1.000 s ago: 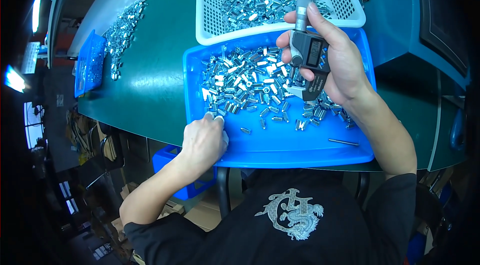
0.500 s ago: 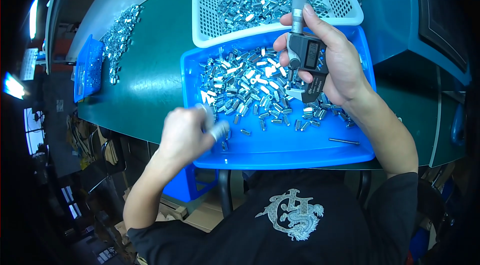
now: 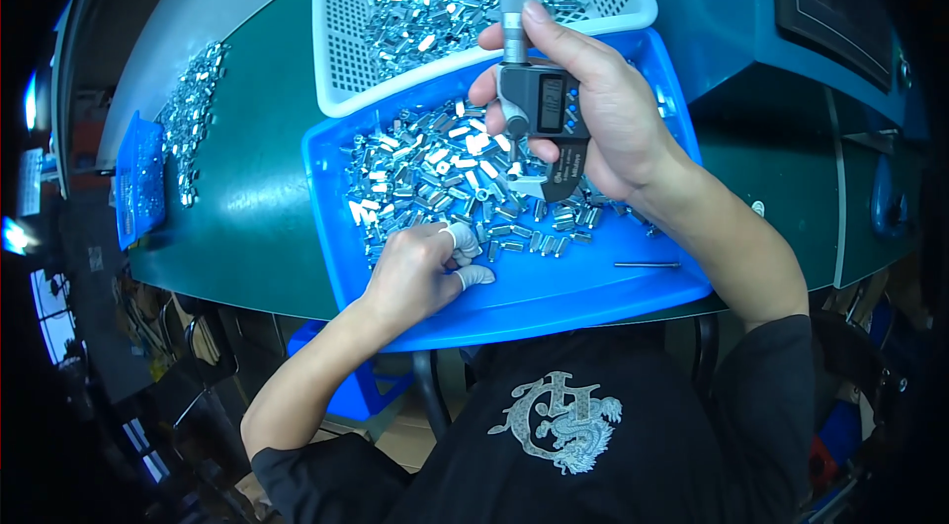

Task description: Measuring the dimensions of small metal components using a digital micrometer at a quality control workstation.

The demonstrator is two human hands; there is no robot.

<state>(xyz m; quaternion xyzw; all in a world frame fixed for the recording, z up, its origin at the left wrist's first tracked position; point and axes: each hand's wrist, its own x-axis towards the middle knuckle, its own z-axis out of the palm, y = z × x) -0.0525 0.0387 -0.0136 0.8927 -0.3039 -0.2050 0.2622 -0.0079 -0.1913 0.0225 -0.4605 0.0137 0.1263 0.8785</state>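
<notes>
My right hand [image 3: 623, 119] is wrapped round a digital outside micrometer [image 3: 547, 104], a grey and black gauge with a small display. It stands upright over the blue tray [image 3: 494, 321], thimble at the top and frame jaw at the bottom. I cannot make out any part in its jaw. White finger cots cover the thumb and forefinger of my left hand [image 3: 417, 267], which is low at the tray's near left, beside the loose metal pieces. Its thumb and forefinger are bent and a little apart, with no piece visible between them. Small shiny hex metal spacers [image 3: 435, 163] fill the tray's far part.
A white perforated basket [image 3: 334, 54] of similar pieces overlaps the tray's far edge. A thin metal pin [image 3: 647, 265] lies at the tray's near right. On the green table [image 3: 267, 178], more pieces [image 3: 193, 109] lie beside a small blue bin [image 3: 138, 183]. A blue machine housing [image 3: 727, 40] stands right.
My left hand has moved right and settled among the pieces at the tray's near side. The whole view has shifted, and the micrometer stays in my right hand.
</notes>
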